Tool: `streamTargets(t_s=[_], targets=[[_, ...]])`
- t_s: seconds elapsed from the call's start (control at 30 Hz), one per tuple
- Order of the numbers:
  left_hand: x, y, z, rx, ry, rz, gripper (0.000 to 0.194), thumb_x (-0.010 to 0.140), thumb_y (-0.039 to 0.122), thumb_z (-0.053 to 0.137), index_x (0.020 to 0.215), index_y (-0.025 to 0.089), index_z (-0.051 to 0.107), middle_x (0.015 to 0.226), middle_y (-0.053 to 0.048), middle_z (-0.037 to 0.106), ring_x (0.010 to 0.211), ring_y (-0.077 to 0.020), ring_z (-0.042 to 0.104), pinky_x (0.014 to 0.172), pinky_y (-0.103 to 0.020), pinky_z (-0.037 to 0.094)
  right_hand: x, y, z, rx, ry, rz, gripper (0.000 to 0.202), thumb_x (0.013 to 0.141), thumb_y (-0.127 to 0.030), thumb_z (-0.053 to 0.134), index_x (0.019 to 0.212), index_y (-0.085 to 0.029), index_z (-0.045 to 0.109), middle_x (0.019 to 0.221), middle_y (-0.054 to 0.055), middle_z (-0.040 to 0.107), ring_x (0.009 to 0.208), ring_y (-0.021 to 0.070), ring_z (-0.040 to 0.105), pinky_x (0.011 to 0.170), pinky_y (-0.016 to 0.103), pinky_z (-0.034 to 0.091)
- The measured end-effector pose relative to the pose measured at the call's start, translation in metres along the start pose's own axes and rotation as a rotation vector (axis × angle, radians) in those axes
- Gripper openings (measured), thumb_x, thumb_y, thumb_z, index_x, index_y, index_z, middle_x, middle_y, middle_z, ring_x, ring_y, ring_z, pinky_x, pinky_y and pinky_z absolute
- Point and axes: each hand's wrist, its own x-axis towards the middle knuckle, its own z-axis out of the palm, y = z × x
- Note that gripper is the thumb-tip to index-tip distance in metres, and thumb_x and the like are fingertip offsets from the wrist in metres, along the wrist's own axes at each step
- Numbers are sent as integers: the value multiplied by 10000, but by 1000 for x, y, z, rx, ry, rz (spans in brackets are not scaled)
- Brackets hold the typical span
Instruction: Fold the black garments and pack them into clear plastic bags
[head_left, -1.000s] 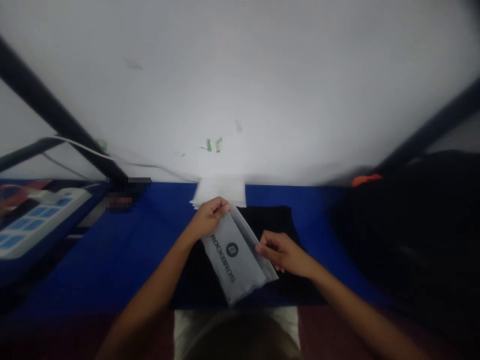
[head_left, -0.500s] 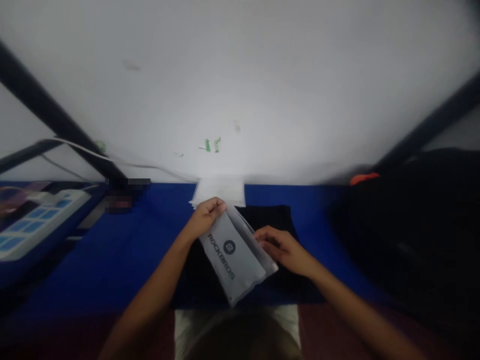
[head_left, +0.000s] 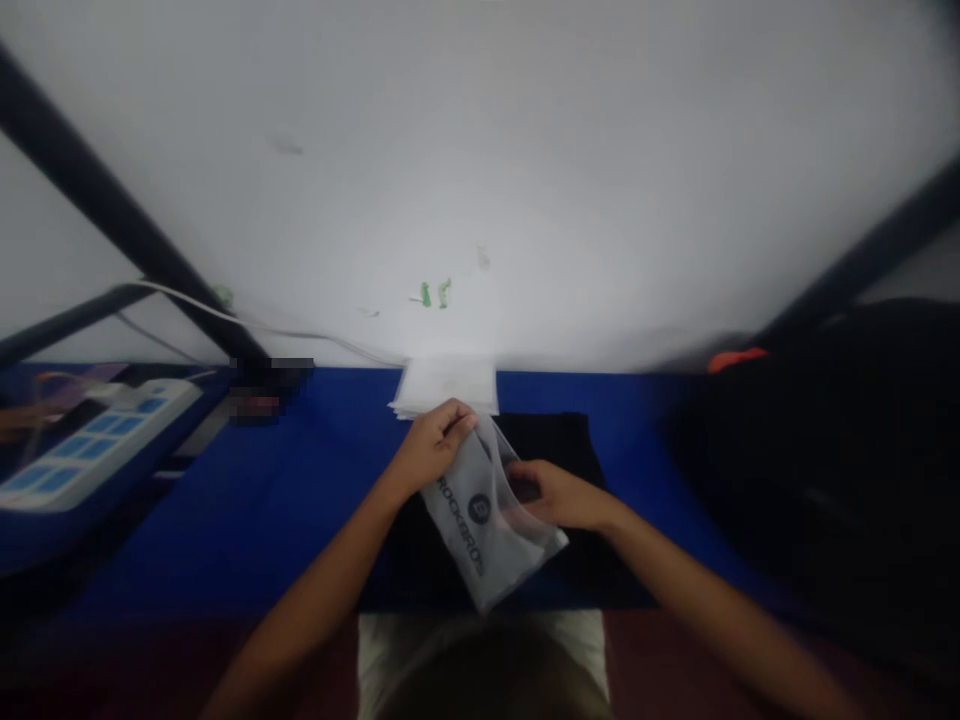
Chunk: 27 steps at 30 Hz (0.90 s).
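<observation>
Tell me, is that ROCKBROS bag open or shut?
Open: the bag gapes along one long edge, its layers apart beside the right hand, while the left hand pinches its far end.

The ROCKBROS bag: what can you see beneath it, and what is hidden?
Beneath the ROCKBROS bag, black cloth shows past its edges, lying on a blue tabletop. The portion directly covered by the bag cannot be made out.

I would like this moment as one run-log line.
left hand: pinches translucent bag, far end; right hand: at bag's open side; white stack: beyond bag; black cloth: underneath
</observation>
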Motion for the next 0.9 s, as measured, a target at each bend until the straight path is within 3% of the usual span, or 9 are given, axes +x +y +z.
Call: streamTargets(t_s=[0.2, 0.33, 0.43, 0.47, 0.53, 0.63, 0.7, 0.8, 0.9], targets=[[1, 6, -1, 29, 28, 47, 260, 932, 395, 474, 841, 191, 606, 760, 13, 622, 715, -149, 556, 673, -248, 420, 0, -2, 5, -63, -79, -65, 151, 753, -294, 732, 804, -152, 740, 779, 9, 713, 748, 197, 657, 716, 300, 536], [2, -3, -2, -92, 203, -11, 261, 886, 431, 575, 988, 196, 626, 900, -25, 678, 820, -170, 612, 756, -270, 459, -4, -2, 4, 39, 59, -143, 218, 769, -318, 733, 922, -163, 735, 872, 27, 722, 822, 206, 665, 757, 319, 541], [-3, -12, 1, -277, 300, -102, 491, 821, 480, 656, 1211, 207, 536, 1127, -77, 656, 955, -189, 622, 835, -300, 480, -5, -3, -2, 74, 221, -209, 283, 758, -332, 750, 996, -183, 718, 890, 36, 722, 822, 206, 668, 737, 326, 547], [-6, -13, 3, -359, 265, -135, 538, 812, 499, 661, 1240, 206, 517, 1161, -89, 645, 990, -197, 620, 842, -306, 486, -5, -3, -4, 85, 279, -231, 285, 754, -339, 753, 993, -188, 716, 889, 37, 722, 815, 206, 669, 729, 330, 549], [-13, -14, 6, -523, 72, -201, 525, 813, 527, 650, 1201, 186, 555, 1110, -96, 666, 970, -206, 633, 797, -303, 507, -4, -5, -7, 112, 380, -266, 274, 743, -349, 763, 967, -199, 718, 880, 38, 723, 804, 211, 672, 722, 338, 552], [-25, -14, 8, -613, -319, -269, 419, 803, 511, 674, 1005, 145, 654, 833, -66, 696, 688, -160, 636, 568, -248, 487, -2, -6, -11, 160, 466, -279, 278, 725, -352, 779, 963, -221, 717, 886, 33, 728, 823, 223, 678, 736, 348, 553], [-29, -15, 5, -590, -406, -297, 350, 785, 481, 707, 850, 141, 654, 630, -8, 632, 499, -102, 548, 439, -202, 405, -2, -4, -14, 175, 491, -275, 290, 731, -345, 775, 990, -228, 715, 919, 35, 731, 869, 228, 677, 769, 350, 549], [-29, -24, -4, -583, -278, -347, 343, 766, 447, 736, 694, 156, 569, 497, 60, 511, 403, -55, 450, 379, -160, 339, -5, 3, -20, 235, 517, -259, 303, 761, -309, 755, 1048, -231, 703, 1000, 27, 729, 925, 207, 671, 845, 336, 528], [-23, -34, -13, -675, -83, -375, 329, 741, 404, 766, 694, 153, 559, 547, 64, 517, 415, -42, 450, 363, -147, 338, -10, 9, -24, 370, 524, -205, 317, 759, -266, 753, 1068, -239, 685, 981, 6, 730, 854, 177, 678, 814, 311, 528]])
